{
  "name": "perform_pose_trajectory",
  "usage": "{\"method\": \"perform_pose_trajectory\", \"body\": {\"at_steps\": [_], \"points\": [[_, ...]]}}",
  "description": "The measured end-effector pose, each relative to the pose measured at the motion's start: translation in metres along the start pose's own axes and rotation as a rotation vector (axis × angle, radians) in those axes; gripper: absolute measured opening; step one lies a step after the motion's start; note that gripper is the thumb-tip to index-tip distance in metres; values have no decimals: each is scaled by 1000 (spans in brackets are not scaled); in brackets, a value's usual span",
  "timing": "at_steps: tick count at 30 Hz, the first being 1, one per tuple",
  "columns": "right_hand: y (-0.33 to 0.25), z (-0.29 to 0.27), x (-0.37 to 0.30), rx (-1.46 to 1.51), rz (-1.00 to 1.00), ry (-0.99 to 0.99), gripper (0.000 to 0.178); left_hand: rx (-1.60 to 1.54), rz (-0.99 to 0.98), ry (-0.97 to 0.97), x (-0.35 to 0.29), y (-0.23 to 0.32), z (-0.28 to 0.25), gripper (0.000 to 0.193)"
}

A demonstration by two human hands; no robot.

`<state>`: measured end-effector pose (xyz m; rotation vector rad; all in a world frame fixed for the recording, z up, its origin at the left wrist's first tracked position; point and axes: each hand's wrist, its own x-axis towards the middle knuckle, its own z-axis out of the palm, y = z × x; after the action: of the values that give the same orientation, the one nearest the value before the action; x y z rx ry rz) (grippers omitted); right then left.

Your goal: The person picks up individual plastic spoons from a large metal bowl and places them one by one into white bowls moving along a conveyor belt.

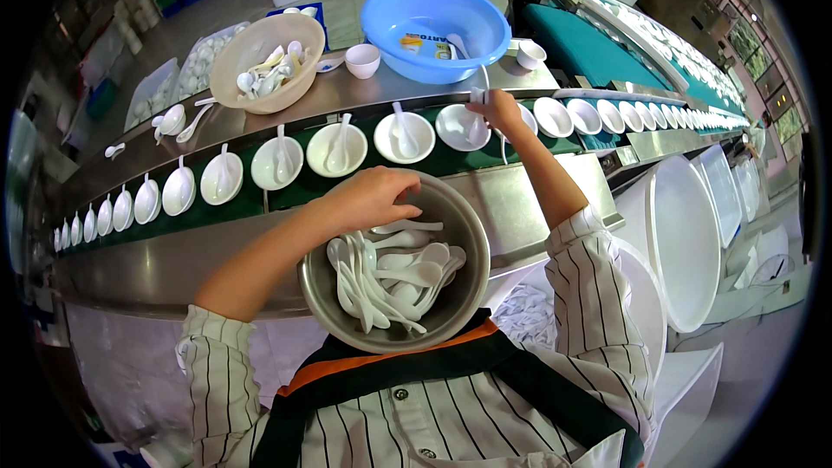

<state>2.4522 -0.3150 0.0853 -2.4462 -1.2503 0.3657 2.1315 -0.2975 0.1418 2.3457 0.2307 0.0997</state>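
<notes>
- White spoons [390, 273] heaped in the metal bowl [459, 217] at the person's chest.
- Left hand [368, 199] curled, reaching into the heap.
- Right hand [496, 110] pinching a spoon over a white bowl [520, 117] on the green belt [303, 186].
- Bowls to the left already hold spoons; those to the right look empty.

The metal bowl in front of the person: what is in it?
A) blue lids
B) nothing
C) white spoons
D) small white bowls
C: the metal bowl holds a heap of white spoons, and the left hand rests over its rim.
</notes>
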Motion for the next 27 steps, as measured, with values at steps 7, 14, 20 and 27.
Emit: {"method": "perform_pose_trajectory", "body": {"at_steps": [7, 14, 20, 27], "points": [[-3, -20, 5, -53, -100, 272, 38, 292, -16, -234, 13, -14, 32, 41], [28, -14, 7, -186, -62, 372, 40, 299, -82, -444, 14, -23, 52, 36], [28, -24, 11, -162, 170, -81, 66, 134, -70, -510, 7, -21, 37, 20], [71, -45, 52, 183, 115, 552, 48, -113, -66, -311, 11, -9, 17, 19]]}}
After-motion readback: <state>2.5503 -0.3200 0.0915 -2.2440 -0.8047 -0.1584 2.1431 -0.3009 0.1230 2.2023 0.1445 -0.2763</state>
